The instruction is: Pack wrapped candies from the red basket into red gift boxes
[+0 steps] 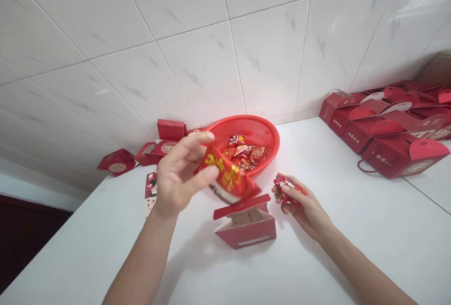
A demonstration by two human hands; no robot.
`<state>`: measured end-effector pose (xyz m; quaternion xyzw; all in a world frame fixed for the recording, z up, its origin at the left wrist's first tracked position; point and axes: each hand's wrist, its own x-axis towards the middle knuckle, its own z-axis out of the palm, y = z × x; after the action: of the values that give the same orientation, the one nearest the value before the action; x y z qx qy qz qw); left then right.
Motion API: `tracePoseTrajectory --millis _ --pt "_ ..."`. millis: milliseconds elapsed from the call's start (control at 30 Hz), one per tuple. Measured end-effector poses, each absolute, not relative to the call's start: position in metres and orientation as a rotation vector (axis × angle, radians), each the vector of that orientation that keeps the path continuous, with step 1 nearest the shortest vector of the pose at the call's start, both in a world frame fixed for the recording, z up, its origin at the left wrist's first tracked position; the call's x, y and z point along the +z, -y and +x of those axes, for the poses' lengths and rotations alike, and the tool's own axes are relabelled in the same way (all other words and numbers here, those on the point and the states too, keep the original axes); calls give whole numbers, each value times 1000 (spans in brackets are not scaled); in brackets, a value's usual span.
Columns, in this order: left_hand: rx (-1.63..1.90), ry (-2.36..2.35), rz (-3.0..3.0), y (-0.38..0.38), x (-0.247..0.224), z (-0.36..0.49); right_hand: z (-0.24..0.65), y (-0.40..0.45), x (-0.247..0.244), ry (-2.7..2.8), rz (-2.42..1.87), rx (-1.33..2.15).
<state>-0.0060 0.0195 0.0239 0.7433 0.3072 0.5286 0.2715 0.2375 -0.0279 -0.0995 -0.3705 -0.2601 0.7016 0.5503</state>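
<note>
The left hand [178, 178] is pinched shut on a red and gold packet [227, 178], thumb beneath and fingers over the top, holding it in the air just above the open red box [245, 222] that stands on the white counter [352, 248] between the two hands. The right hand [303, 204] rests low on the counter just right of that box, fingers curled closed around a small red wrapped sweet [282, 183].

To my eye the packet looks wider than the box mouth, so it would want turning end-on and lowering straight between the raised flaps, with the right hand steadying the box wall so the light card does not slide or tip.

Just beyond both hands sits a red mesh basket [262, 131] with more wrapped sweets in it, backed up against the tiled wall [211, 37]. Beyond the left hand lie a few loose small red boxes [148, 152], some flat, some folded. Well off to the right of the right hand stands a row of finished red carrier boxes [387, 131] with handles. The counter's left edge drops away not far outside the left forearm, so there is little spare room that side; toward the person and to the right of the right hand the surface is open and broad.
</note>
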Motion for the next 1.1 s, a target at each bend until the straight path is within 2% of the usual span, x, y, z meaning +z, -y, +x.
tracePoseTrajectory --millis 200,333,500,1100 --pt "1164 -475 2563 37 38 -4 234 31 -103 672 -846 1660" --pt "1290 -507 2752 44 35 3 231 31 -104 696 -843 1657" --pt "1458 -585 2833 38 26 2 229 32 -107 739 -848 1636" --pt "1093 -834 2731 31 7 -8 217 36 -112 875 -902 1624"
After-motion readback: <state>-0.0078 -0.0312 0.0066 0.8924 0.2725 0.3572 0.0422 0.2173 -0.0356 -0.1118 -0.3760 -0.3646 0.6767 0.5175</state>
